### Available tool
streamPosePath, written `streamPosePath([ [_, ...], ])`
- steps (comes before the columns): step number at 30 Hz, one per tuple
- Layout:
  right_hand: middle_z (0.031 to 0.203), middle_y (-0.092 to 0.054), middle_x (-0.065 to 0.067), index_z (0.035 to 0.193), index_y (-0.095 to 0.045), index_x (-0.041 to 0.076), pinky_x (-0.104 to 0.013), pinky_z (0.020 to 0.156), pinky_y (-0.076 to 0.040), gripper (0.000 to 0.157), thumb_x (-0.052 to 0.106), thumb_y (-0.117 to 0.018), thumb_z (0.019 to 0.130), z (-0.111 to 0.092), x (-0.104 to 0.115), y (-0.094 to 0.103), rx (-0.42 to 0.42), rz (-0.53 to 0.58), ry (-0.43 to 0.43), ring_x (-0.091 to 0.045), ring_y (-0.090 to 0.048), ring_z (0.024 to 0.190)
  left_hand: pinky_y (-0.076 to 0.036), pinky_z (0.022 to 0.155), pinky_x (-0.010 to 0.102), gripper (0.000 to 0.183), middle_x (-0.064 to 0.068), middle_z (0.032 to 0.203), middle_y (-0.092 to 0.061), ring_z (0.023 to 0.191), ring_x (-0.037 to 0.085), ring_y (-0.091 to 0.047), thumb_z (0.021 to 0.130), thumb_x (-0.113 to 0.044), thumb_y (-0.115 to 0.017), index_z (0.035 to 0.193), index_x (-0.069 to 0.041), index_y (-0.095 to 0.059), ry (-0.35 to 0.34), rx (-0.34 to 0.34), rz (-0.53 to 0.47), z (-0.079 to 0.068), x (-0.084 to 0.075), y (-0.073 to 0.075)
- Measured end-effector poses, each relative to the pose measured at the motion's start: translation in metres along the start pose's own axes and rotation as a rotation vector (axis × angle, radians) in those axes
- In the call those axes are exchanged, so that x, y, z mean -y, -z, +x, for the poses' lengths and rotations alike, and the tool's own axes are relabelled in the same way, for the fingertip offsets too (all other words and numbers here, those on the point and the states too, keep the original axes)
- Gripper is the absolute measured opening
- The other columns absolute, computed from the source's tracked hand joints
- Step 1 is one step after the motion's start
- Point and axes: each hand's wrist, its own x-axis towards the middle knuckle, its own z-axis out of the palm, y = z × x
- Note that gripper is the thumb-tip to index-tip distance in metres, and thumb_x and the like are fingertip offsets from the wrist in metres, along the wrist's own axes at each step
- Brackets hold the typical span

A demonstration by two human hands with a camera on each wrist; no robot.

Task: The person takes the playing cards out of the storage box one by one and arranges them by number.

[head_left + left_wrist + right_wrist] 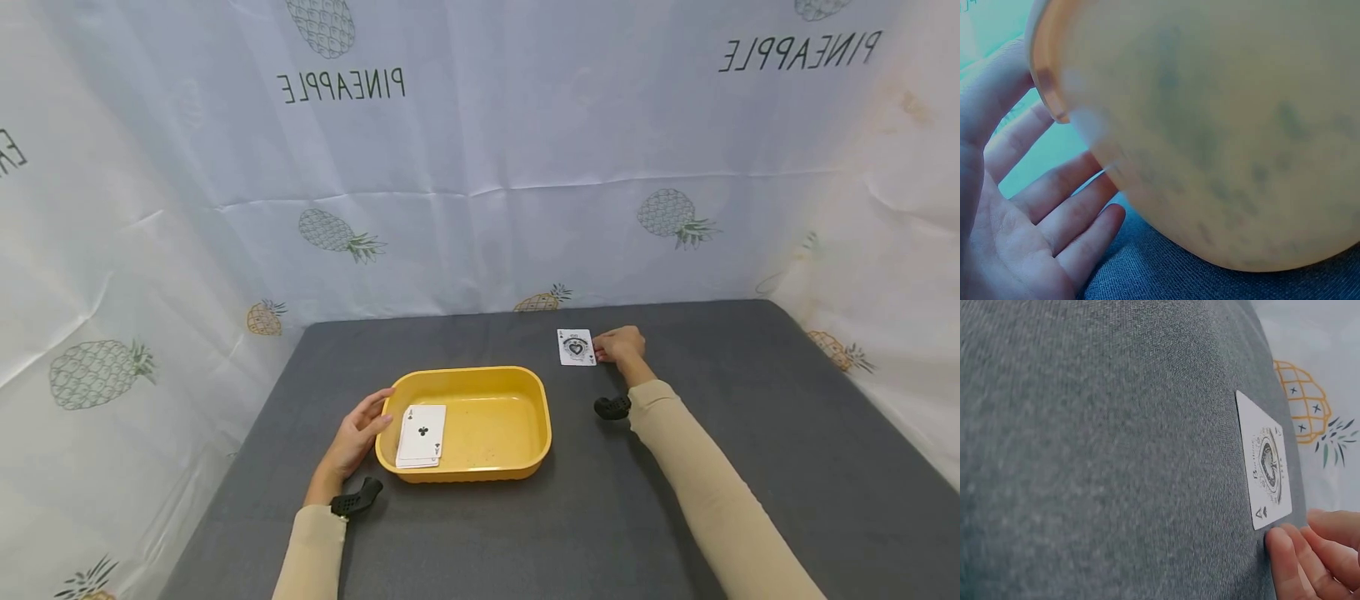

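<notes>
A yellow plastic tray (483,472) stands on the grey table. Playing cards (422,433) lie stacked at its left end, an ace of clubs face up on top. My left hand (358,437) holds the tray's left side, thumb over the rim and fingers against the outer wall. The tray's underside fills much of the left wrist view. Beyond the tray to the right, an ace of spades (576,347) lies face up on the tabletop. My right hand (621,343) is at its right edge, fingers loosely bent and fingertips touching or almost touching it; contact is hard to tell.
The grey table (465,542) reaches back to a white curtain (480,250) printed with pineapples. More curtain hangs on both sides. Each wrist wears a black camera mount, the right one (612,407) close to the tabletop.
</notes>
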Motion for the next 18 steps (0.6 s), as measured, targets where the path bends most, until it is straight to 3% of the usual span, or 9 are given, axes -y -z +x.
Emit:
streamPosePath([
  [9, 0.047, -0.058, 0.010, 0.118, -0.063, -0.011, -0.020, 0.056, -0.056, 0.034, 0.005, -0.063, 0.089, -0.010, 0.001, 0.002, 0.080, 0.188, -0.005, 0.000, -0.060, 0.044, -0.050, 0.089, 0.014, 0.049, -0.023, 0.125, -0.056, 0.113, -0.005, -0.057, 0.097, -0.004, -0.050, 0.142, 0.005, -0.033, -0.013, -0.011, -0.003, -0.001, 0.000, 0.001],
  [18, 0.058, -0.062, 0.009, 0.128, -0.055, -0.013, -0.023, 0.065, -0.058, 0.041, 0.006, -0.060, 0.092, -0.032, 0.007, 0.003, 0.206, 0.304, -0.012, 0.000, -0.064, 0.052, -0.051, 0.088, 0.015, 0.047, -0.022, 0.125, -0.057, 0.112, -0.004, -0.058, 0.097, -0.004, -0.050, 0.142, 0.003, -0.035, -0.038, 0.008, -0.014, -0.001, 0.000, 0.001],
])
